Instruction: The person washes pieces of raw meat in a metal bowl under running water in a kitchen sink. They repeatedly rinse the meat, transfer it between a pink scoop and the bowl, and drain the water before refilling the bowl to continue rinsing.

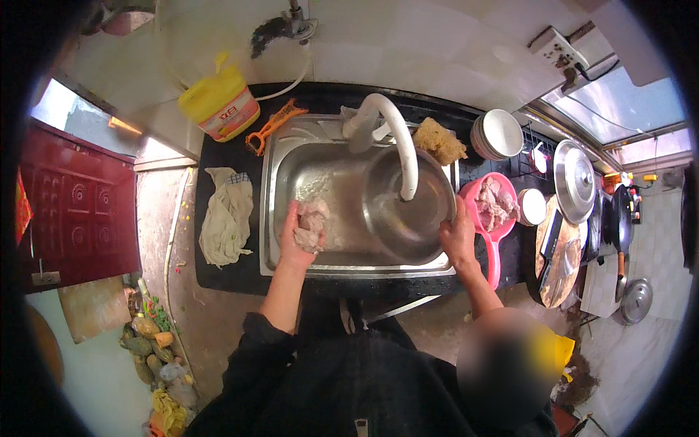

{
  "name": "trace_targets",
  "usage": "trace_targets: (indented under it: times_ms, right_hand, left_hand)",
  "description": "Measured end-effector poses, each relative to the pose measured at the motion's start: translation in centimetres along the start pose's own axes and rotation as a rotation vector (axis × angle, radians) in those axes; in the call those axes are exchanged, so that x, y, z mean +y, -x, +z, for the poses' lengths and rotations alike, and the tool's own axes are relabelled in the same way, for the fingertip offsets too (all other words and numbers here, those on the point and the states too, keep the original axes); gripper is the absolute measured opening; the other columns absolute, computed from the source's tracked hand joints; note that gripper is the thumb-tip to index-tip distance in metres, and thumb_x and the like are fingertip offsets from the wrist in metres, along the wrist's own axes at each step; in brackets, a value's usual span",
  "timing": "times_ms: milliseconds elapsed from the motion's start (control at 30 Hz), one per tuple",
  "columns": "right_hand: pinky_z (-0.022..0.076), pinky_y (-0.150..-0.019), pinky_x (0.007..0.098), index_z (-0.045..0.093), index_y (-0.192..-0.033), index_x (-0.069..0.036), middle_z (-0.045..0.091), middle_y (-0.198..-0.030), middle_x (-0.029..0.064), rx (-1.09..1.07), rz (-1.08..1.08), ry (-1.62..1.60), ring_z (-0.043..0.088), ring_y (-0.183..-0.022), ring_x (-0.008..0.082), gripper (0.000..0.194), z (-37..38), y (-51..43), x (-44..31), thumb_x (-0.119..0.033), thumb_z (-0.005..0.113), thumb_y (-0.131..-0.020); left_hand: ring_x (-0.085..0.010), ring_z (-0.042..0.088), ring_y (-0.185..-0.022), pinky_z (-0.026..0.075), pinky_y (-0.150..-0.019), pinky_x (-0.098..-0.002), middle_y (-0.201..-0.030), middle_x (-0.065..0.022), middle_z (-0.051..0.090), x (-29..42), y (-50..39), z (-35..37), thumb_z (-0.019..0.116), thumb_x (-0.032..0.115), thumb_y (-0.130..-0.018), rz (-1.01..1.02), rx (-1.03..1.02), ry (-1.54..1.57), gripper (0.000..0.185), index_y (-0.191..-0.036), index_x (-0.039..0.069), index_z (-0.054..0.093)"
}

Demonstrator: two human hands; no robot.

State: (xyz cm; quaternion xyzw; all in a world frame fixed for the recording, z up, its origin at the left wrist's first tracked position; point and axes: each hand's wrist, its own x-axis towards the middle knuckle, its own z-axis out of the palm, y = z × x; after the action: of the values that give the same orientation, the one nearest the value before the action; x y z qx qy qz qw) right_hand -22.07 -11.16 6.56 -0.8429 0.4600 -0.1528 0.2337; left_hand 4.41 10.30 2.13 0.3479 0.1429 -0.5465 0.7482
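Note:
My left hand (pixel 300 232) is cupped around pieces of pale meat (pixel 308 238) over the left part of the stainless steel sink (pixel 349 269). With my right hand (pixel 457 235) I grip the right rim of a round metal basin (pixel 407 229), which stands tilted in the sink's right part. A white curved faucet (pixel 408 158) reaches over the basin. Just right of my right hand, a pink plastic strainer with a handle (pixel 493 251) holds more pieces of meat (pixel 494 205).
Left of the sink lie a damp cloth (pixel 226 218), an orange peeler (pixel 276 127) and a yellow detergent jug (pixel 221 104). A sponge-like scrubber (pixel 439 142) sits behind the basin. Stacked bowls (pixel 499 135), a metal lid (pixel 573 180) and a cleaver (pixel 551 240) on a wooden cutting board (pixel 560 289) are at right.

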Motion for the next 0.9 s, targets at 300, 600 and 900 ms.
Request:
trace_targets:
  times_ms: [300,600,900]
  right_hand:
    - [0.048,-0.08,0.0319,0.061,-0.112,0.004,0.066,-0.098,0.0091,-0.109,0.649,-0.786,0.06,-0.087,0.0184,0.034,7.3,5.4,4.4,-0.005,0.052,-0.08]
    - [0.0476,-0.083,0.0336,0.056,-0.12,0.001,0.064,-0.105,0.0095,-0.08,0.802,-1.086,0.059,-0.094,0.0195,0.038,7.4,6.6,4.4,-0.006,0.052,-0.083]
    - [0.0509,-0.074,0.0316,0.052,-0.125,-0.003,0.063,-0.109,0.0111,0.31,0.135,-0.156,0.063,-0.086,0.0179,0.046,-6.4,7.2,6.5,-0.022,0.068,-0.087]
  left_hand:
    - [-0.0242,0.056,-0.105,0.047,-0.09,-0.0356,-0.123,-0.0122,0.054,-5.2,-2.3,7.3,0.061,0.018,-0.09,0.446,-0.11,-1.131,0.038,-0.126,0.017,0.052]
    - [-0.0297,0.06,-0.105,0.054,-0.077,-0.0426,-0.129,-0.0177,0.053,-3.4,-2.1,2.4,0.072,0.032,-0.08,-0.096,0.315,-1.212,0.064,-0.131,0.002,0.048]
    - [-0.031,0.063,-0.087,0.054,-0.068,-0.0485,-0.103,-0.016,0.06,-6.3,-2.2,-2.7,0.06,0.009,-0.077,-0.125,0.25,-0.648,0.041,-0.115,-0.002,0.052]
